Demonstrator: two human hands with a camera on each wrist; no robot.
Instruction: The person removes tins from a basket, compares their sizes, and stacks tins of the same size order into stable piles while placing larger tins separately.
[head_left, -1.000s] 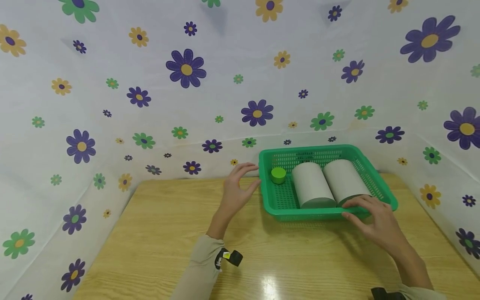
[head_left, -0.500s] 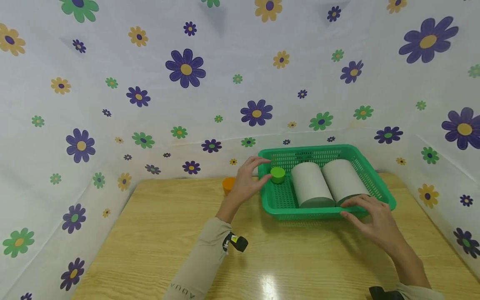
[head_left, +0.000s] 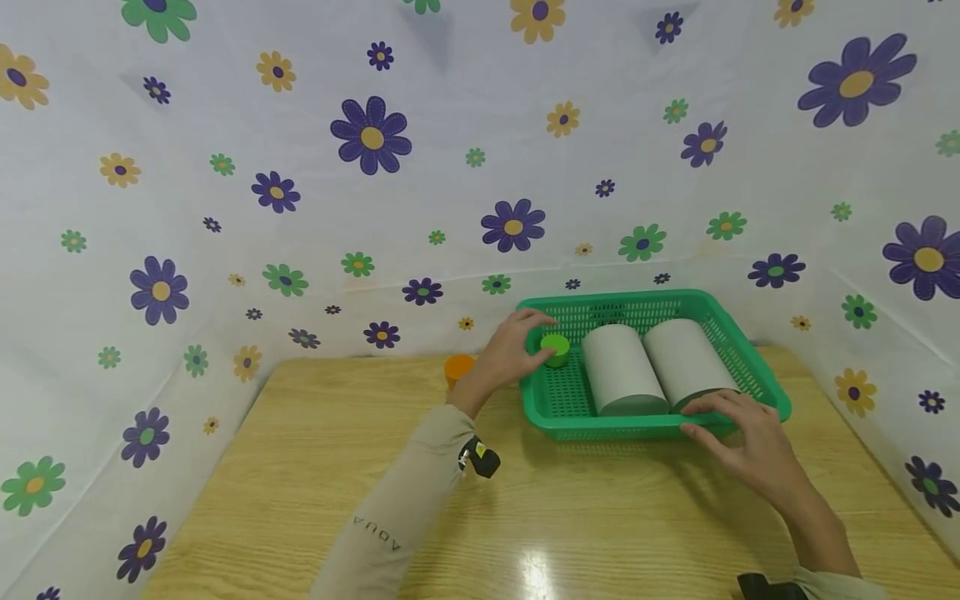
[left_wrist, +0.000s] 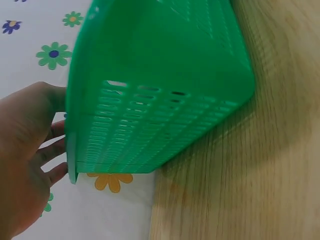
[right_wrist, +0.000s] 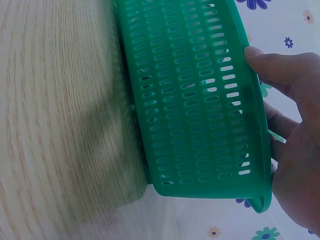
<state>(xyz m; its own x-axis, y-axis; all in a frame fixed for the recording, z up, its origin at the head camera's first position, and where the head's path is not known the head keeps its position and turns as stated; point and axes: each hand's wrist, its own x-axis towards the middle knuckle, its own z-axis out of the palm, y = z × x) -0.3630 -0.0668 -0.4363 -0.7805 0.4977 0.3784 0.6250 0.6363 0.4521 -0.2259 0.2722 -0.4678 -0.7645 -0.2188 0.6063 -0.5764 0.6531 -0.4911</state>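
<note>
A green slotted plastic basket (head_left: 542,417) stands on the table. Inside it, at the left, is a small bright green round piece like a cap or cup (head_left: 556,350). Two large white cylinders (head_left: 624,367) lie side by side to its right. My left hand (head_left: 512,352) reaches over the basket's left rim, thumb and fingers spread around the green piece, the thumb overlapping its edge. In the left wrist view, the basket wall (left_wrist: 155,105) hides the fingertips. My right hand (head_left: 750,437) grips the basket's front rim near the right corner, thumb outside, fingers over the rim.
An orange cup-like piece (head_left: 457,368) stands on the wooden table (head_left: 337,467) left of the basket, partly behind my left wrist. A white flower-printed sheet (head_left: 450,150) rises behind the table and along both sides, close behind the basket.
My left hand has moved right, from outside the basket's left rim to over the green piece. The orange piece, almost hidden behind that hand before, now shows. My right hand stays on the rim.
</note>
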